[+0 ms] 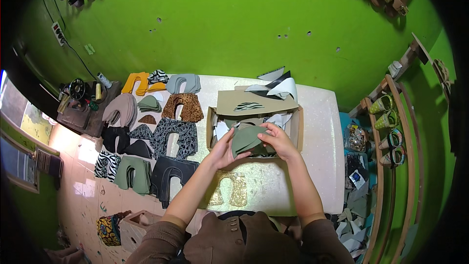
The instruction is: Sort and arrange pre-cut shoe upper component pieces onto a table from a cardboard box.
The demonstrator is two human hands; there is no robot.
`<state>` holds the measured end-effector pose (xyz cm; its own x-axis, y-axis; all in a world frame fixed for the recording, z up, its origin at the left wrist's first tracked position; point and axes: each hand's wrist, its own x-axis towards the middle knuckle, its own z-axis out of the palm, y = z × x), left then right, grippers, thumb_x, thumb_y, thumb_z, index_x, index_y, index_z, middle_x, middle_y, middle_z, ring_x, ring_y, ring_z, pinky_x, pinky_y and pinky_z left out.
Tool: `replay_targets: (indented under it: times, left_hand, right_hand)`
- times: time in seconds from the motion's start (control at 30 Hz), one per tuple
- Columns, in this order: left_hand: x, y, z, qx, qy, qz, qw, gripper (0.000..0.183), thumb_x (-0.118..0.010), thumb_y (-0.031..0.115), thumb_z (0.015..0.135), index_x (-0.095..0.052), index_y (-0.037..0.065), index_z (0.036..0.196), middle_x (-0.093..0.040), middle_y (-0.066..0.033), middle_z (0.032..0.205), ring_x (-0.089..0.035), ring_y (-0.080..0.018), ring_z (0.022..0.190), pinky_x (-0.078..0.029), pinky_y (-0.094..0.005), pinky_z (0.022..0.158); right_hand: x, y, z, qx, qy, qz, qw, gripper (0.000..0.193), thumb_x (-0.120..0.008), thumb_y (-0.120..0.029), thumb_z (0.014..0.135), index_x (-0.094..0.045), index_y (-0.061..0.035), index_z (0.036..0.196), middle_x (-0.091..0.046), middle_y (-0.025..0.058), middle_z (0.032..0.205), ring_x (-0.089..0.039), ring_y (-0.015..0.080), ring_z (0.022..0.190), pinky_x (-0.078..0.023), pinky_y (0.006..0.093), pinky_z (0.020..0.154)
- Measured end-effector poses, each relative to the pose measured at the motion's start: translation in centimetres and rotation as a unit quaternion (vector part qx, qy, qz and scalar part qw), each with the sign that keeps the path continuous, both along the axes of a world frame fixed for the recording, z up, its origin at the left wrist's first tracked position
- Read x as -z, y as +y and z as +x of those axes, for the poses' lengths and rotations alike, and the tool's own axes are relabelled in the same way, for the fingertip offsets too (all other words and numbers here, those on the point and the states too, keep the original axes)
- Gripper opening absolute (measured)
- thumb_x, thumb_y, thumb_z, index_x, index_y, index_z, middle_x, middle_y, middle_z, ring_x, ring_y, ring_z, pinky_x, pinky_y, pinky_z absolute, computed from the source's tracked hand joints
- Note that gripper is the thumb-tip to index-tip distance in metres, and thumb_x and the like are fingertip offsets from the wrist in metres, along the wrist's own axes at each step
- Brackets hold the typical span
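Observation:
Over an open cardboard box (pixel 209 129) I hold a few overlapping dark green cut pieces (pixel 245 140) of leather-like sheet. My left hand (pixel 223 149) grips their left side, with the fingers partly under them. The fingers of my right hand (pixel 277 142) pinch their right edge. White and other coloured scraps lie inside the box beneath, partly hidden by my hands. A zebra-striped piece (pixel 249 106) rests on the box's raised flap. Nearer me, a gold glittery U-shaped piece (pixel 239 186) lies flat on the white table.
To the left are stacked U-shaped pieces: orange (pixel 134 83), leopard-print (pixel 183 107), green (pixel 133 173) and black (pixel 168 178). A sewing machine (pixel 78 90) stands at far left. On the right, a wooden rack (pixel 391 166) holds sandals (pixel 383 120), beside a scrap heap (pixel 354 230).

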<state>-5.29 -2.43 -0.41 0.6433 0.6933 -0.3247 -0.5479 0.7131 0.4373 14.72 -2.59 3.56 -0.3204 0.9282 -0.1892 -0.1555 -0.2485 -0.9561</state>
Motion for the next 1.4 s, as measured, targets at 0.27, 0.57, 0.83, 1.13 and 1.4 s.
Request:
replay_targets:
  times: [0.27, 0.57, 0.83, 1.13, 1.4]
  left_hand:
    - [0.2, -0.4, -0.2, 0.08, -0.056, 0.045, 0.994, 0.049, -0.03, 0.042, 0.094, -0.037, 0.006, 0.126, -0.051, -0.0172, 0.117, -0.06, -0.0244, 0.091, -0.052, -0.033, 0.076]
    - [-0.7, -1.8, -1.8, 0.085, 0.153, 0.09, 0.98, 0.039, -0.041, 0.034, 0.093, -0.043, 0.002, 0.116, -0.057, -0.0122, 0.103, -0.06, -0.0172, 0.08, -0.052, -0.025, 0.065]
    - [-0.2, -1.7, -5.9, 0.059, 0.133, 0.058, 0.988, 0.036, -0.042, 0.032, 0.093, -0.044, 0.002, 0.114, -0.057, -0.0107, 0.099, -0.061, -0.0184, 0.08, -0.052, -0.0249, 0.065]
    - [-0.4, -0.4, -14.0, 0.027, 0.152, 0.042, 0.987, 0.033, -0.047, 0.028, 0.092, -0.044, 0.005, 0.116, -0.057, -0.0079, 0.094, -0.06, -0.0157, 0.081, -0.05, -0.0239, 0.066]
    - [1.0, 2.3, -26.0, -0.006, 0.241, 0.09, 0.966, 0.036, -0.05, 0.014, 0.089, -0.039, 0.002, 0.121, -0.056, -0.0105, 0.101, -0.06, -0.0161, 0.084, -0.051, -0.0242, 0.07]
  right_hand:
    - [1.0, -0.7, -1.3, 0.038, -0.201, 0.063, 0.977, 0.026, -0.058, -0.01, 0.081, -0.051, -0.0019, 0.104, -0.058, 0.0081, 0.09, -0.055, 0.0152, 0.083, -0.043, 0.025, 0.074]
    - [-0.9, -2.2, -3.5, 0.081, -0.413, 0.409, 0.81, 0.028, -0.054, -0.012, 0.08, -0.055, -0.0023, 0.106, -0.055, 0.0132, 0.105, -0.049, 0.0314, 0.101, -0.04, 0.0396, 0.086]
    - [0.0, -1.7, -6.7, 0.014, -0.392, 0.355, 0.849, 0.027, -0.052, -0.021, 0.083, -0.06, -0.0032, 0.103, -0.059, 0.0136, 0.1, -0.052, 0.0301, 0.098, -0.042, 0.0361, 0.084]
    - [-0.5, 0.3, -14.6, -0.019, -0.42, 0.291, 0.859, 0.029, -0.051, -0.02, 0.083, -0.057, -0.0034, 0.106, -0.059, 0.0156, 0.101, -0.054, 0.032, 0.095, -0.043, 0.0382, 0.081]
    - [4.1, 4.0, -25.7, -0.015, -0.324, 0.225, 0.919, 0.026, -0.056, -0.008, 0.081, -0.056, -0.0039, 0.106, -0.062, 0.0142, 0.09, -0.059, 0.0196, 0.076, -0.046, 0.0295, 0.068]
